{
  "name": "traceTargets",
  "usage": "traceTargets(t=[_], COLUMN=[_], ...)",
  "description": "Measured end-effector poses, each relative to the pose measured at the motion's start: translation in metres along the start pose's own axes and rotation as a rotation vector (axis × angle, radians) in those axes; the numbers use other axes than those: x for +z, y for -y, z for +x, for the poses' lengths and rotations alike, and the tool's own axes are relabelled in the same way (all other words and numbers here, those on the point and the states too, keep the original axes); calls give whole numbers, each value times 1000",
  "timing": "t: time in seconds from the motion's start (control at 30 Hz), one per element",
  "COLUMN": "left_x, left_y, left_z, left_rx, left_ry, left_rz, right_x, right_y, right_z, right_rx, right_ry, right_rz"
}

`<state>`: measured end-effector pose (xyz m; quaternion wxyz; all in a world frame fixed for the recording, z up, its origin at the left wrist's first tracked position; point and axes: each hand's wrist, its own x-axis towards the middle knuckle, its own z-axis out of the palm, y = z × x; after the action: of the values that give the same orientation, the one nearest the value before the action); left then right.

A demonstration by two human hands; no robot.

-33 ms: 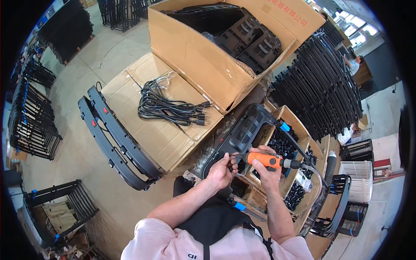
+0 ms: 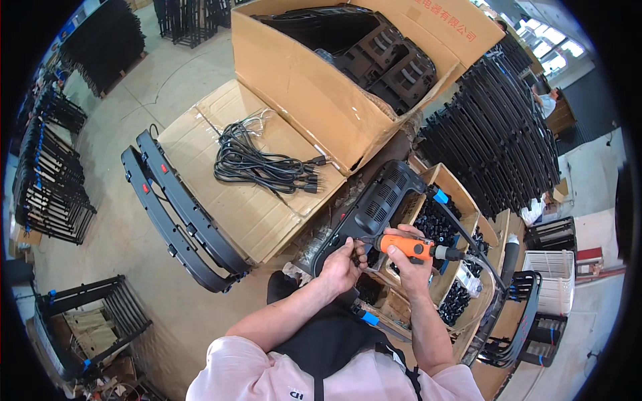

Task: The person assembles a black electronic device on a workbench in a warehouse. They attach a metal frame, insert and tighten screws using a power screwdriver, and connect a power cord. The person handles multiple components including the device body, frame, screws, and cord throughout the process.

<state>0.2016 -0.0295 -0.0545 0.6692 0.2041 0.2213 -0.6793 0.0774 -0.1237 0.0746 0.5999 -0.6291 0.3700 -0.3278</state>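
Observation:
My right hand is wrapped round an orange screwdriver, a powered one with a hose at its rear end. Its thin bit points left, toward the fingertips of my left hand. Those fingers are pinched together beside the bit's tip; whatever is between them is too small to make out. Under and beyond the left hand lies a long black plastic housing with vent slots, tilted away to the upper right.
A wooden bin holds small black parts at the right. Coiled black cables lie on a cardboard sheet. Two curved black frames lean at its left edge. A large carton with black mouldings stands beyond. Stacked black frames rise behind the bin.

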Motion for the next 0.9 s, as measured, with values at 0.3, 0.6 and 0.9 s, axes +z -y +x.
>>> traceTargets(t=[0.3, 0.6, 0.9], left_x=[-32, -28, -27], left_y=[0, -10, -15], left_z=[-33, -43, -47], left_rx=[-26, -8, 19], left_ry=[72, 2, -56], left_rz=[353, 363, 256], right_x=[26, 47, 55], right_y=[-20, -19, -22], right_z=[10, 16, 23], right_rx=[-30, -119, -104], right_ry=[99, 227, 215], right_rz=[-23, -187, -146])
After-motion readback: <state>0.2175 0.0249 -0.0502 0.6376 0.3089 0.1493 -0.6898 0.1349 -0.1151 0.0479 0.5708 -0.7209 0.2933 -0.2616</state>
